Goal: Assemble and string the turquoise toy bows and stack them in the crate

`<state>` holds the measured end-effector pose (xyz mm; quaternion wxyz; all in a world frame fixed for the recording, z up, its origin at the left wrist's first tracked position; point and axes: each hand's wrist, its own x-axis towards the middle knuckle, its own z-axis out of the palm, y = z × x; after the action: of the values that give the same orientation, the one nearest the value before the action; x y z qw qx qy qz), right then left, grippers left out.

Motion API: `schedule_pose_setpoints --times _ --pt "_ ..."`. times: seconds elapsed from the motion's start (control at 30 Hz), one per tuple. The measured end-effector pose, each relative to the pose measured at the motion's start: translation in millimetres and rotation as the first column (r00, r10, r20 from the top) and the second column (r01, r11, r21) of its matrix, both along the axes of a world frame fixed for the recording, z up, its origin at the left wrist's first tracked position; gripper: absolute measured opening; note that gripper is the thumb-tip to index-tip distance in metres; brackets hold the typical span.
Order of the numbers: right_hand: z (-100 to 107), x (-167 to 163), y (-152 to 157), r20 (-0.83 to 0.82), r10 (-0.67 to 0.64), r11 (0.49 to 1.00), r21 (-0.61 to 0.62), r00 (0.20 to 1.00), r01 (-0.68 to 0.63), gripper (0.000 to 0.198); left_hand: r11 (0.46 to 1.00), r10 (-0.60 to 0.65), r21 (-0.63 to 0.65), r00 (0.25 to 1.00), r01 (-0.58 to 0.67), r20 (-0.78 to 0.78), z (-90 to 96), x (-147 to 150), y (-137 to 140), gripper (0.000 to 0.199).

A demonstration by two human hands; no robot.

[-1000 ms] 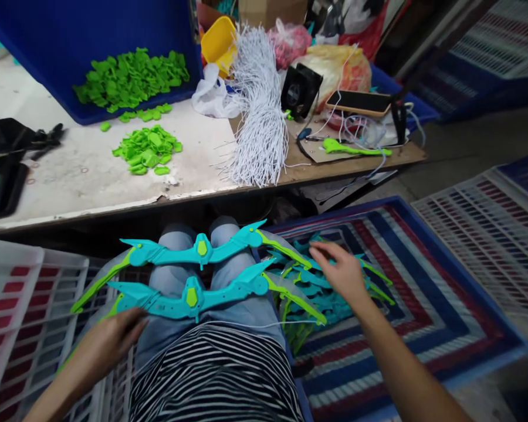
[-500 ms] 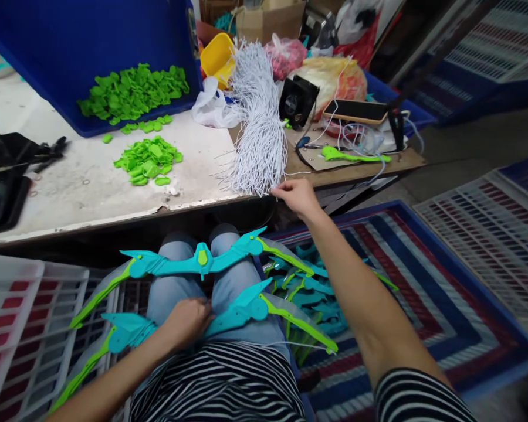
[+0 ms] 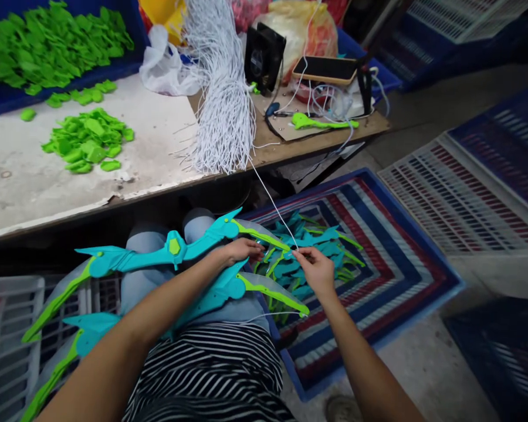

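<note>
Right of centre, white cord [image 3: 273,204] is pinched by the right hand [image 3: 317,271]; left hand [image 3: 245,251] grip can't be told.

The head camera looks forward and down from the near side of the table [image 3: 156,132], close above the lap [image 3: 137,286]; floor [image 3: 426,114] right of the table lies farther off.

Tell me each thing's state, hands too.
Thin white cord, stretched nearly straight
Bare right hand, pinching cord
Bare left hand, grip unclear
Nearer teal-and-green plastic bow, strung at one tip
Farther teal-and-green plastic bow, no string visible
Flat tan-edged phone, screen dark
White plastic bag, crumpled
</note>
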<state>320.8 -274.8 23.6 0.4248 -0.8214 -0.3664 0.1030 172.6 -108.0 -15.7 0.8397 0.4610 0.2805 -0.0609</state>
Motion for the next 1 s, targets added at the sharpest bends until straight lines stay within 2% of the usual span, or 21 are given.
schedule_pose_setpoints --times 0.07,0.13,0.33,0.43,0.63,0.8,1.0 --pt "-8.8 -1.6 2.5 0.099 0.026 0.999 0.023 0.995 -0.028 0.039 0.997 -0.026 -0.067 1.000 0.025 -0.003 -11.4 13.8 -3.3 0.016" --pt "-12.7 -3.2 3.9 0.185 0.059 0.997 0.041 0.981 -0.068 0.034 0.996 -0.047 -0.082 0.999 0.046 -0.009 -18.5 22.0 -5.1 0.016" --pt "-18.9 -3.0 3.7 0.333 0.136 0.986 0.048 0.933 -0.161 0.025 0.985 -0.107 -0.141 0.994 0.101 -0.031 -28.0 36.9 -8.9 0.018" --pt "-21.5 -2.9 2.0 0.331 0.167 0.982 0.029 0.929 -0.187 0.024 0.974 -0.155 -0.168 0.988 0.151 -0.009 -31.1 42.1 -10.4 0.024" --pt "-21.7 -2.3 -2.9 0.293 0.133 0.988 0.041 0.947 -0.152 0.024 0.953 -0.242 -0.189 0.970 0.238 0.003 -28.0 47.2 -11.9 0.026" --pt "-21.7 -1.0 -2.7 0.271 0.141 0.987 0.034 0.952 -0.156 0.023 0.944 -0.275 -0.191 0.962 0.268 -0.007 -23.9 50.2 -11.8 0.023" --pt "-34.2 -1.2 3.5 0.255 0.135 0.983 0.085 0.958 -0.161 0.021 0.917 -0.314 -0.238 0.947 0.321 0.069 -31.1 60.3 -16.0 0.012"
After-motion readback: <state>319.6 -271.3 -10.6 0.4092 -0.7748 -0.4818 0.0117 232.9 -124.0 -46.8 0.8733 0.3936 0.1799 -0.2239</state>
